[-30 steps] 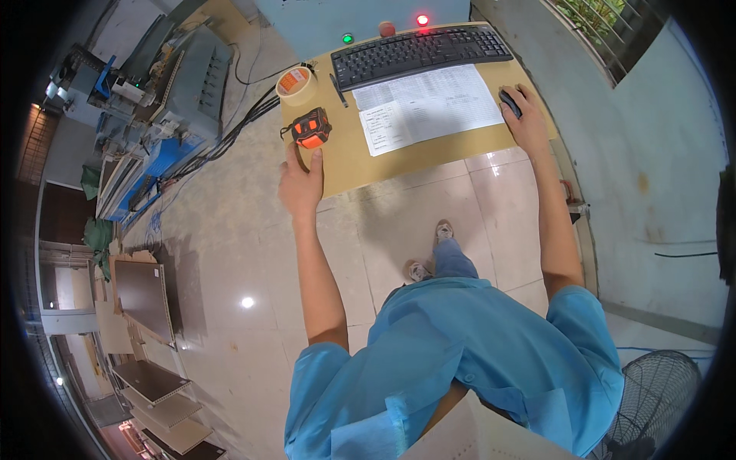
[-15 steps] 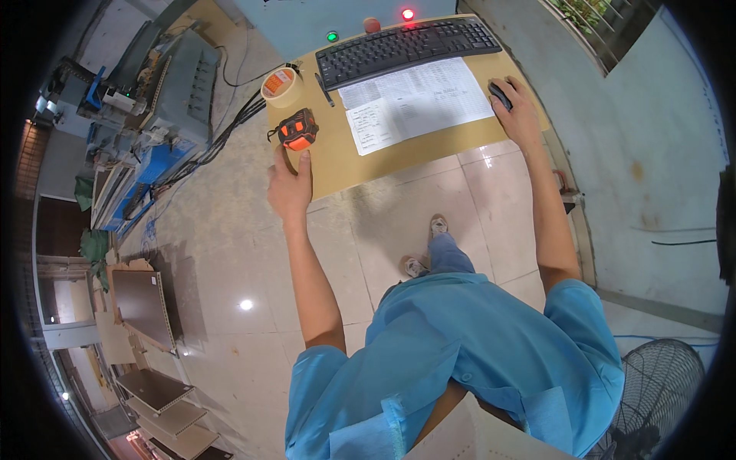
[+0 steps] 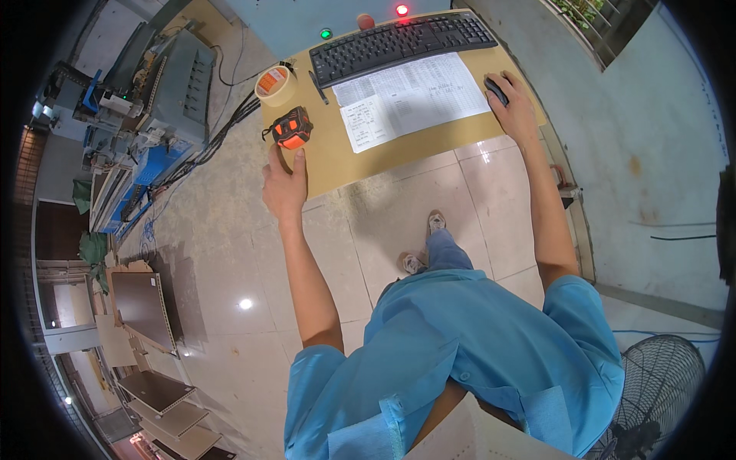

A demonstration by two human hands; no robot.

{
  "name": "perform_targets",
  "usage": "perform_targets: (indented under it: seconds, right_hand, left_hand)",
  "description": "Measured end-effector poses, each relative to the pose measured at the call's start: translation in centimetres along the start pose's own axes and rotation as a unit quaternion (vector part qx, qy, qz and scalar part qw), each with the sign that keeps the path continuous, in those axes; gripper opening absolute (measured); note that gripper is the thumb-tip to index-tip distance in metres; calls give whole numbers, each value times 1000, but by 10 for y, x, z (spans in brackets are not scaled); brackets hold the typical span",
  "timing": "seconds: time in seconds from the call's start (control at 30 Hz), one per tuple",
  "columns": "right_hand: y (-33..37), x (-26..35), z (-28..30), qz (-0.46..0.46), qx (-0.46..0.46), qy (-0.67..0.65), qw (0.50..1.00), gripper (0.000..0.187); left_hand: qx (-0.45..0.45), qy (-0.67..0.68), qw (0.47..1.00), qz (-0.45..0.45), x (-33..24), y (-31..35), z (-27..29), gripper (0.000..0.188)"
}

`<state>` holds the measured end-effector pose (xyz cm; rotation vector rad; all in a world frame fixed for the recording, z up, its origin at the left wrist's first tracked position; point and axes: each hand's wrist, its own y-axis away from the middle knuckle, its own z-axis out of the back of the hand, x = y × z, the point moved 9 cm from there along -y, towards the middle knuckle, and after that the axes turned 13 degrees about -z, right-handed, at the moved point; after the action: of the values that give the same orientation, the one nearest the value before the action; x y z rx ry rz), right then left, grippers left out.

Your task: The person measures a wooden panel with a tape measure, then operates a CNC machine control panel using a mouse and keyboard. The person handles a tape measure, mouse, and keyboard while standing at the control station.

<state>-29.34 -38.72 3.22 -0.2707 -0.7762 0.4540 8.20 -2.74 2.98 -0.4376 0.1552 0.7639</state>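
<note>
My right hand (image 3: 514, 107) rests over a small black computer mouse (image 3: 496, 92) at the right side of the tan tabletop (image 3: 330, 165). At the left front corner of that top lies my left hand (image 3: 285, 184), its thumb and forefinger apart and nothing visible in it; its other fingers are partly hidden. Just beyond its fingertips sits an orange and black tape measure (image 3: 292, 129). Printed paper sheets (image 3: 410, 103) lie between my hands, their far edge against a black keyboard (image 3: 402, 46). A dark pen-like stick (image 3: 318, 88) is left of the sheets.
A roll of tape (image 3: 276, 86) stands at the table's left edge. Behind the keyboard are a green light (image 3: 326, 34), a red button (image 3: 366, 21) and a lit red lamp (image 3: 402, 10). Machinery (image 3: 176, 92) and cables are at left, a wall (image 3: 652, 153) at right, a fan (image 3: 659, 383) at lower right.
The whole view has shifted slightly, so the table and its things appear a little further left. Both hands keep their places by the mouse and the tape measure.
</note>
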Motion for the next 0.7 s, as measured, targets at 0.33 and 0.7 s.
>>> perform_targets:
  seconds: [0.33,0.7]
  right_hand:
    - [-1,-1,-1,0,2,5,1000,41]
    - [-2,-1,-2,5,-1,12,1000,41]
  left_hand:
    - [6,2,1000,0,0,-1,0,67]
    - [13,-5,1000,8,-1,-1,2,65]
